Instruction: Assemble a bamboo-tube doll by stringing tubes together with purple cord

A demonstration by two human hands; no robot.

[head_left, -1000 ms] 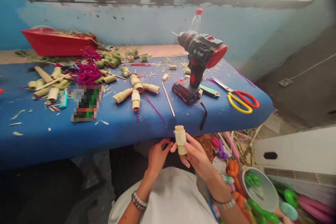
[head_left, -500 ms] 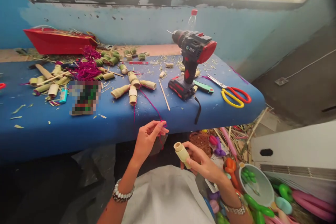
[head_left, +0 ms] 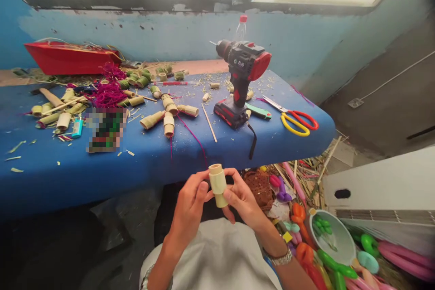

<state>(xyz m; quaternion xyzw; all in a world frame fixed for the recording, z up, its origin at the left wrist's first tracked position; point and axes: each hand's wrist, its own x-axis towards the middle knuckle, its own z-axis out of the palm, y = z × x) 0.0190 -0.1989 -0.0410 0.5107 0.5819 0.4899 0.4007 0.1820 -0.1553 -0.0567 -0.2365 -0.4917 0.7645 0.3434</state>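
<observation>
My right hand (head_left: 243, 199) grips a pale stepped bamboo tube (head_left: 218, 185), held upright with its open narrow end on top. Close against the tube's left side is my left hand (head_left: 192, 199), fingers curled in and their tips partly hidden behind it. A purple string (head_left: 193, 138) runs from a jointed bamboo figure (head_left: 169, 108) on the table down to my left fingertips. Four-armed in shape, that figure lies flat, with a second string end hanging from its lower tube.
On the blue table (head_left: 142, 172) stand a cordless drill (head_left: 243, 68), scissors (head_left: 294, 120) and a green-handled cutter (head_left: 260, 112). Purple string (head_left: 108, 93), bamboo pieces and a lighter (head_left: 77, 128) lie left. A red tray (head_left: 71, 58) sits behind. Balloons and a bucket (head_left: 351, 247) are at lower right.
My hands have come together. The bamboo tube has moved left and up and now stands upright beside my left hand. The camera view has shifted slightly.
</observation>
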